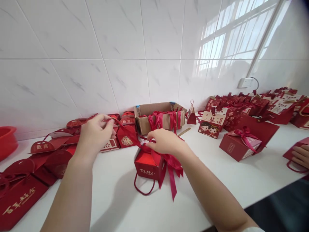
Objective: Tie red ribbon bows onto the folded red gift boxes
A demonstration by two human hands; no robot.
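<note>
A small red gift box with gold lettering stands on the white table in front of me, its cord handle hanging at the front. My left hand, raised to the left of the box, pinches a red satin ribbon that runs taut down to the box top. Over the top of the box, my right hand is closed with its fingertips at the ribbon; what exactly it grips there is partly hidden. Loose ribbon tails drape down the box's right side.
A cardboard box hung with cut ribbons stands against the tiled wall. Red gift boxes crowd the left; more fill the right. A tied box sits nearer, and another person's hand holds a box at the right edge.
</note>
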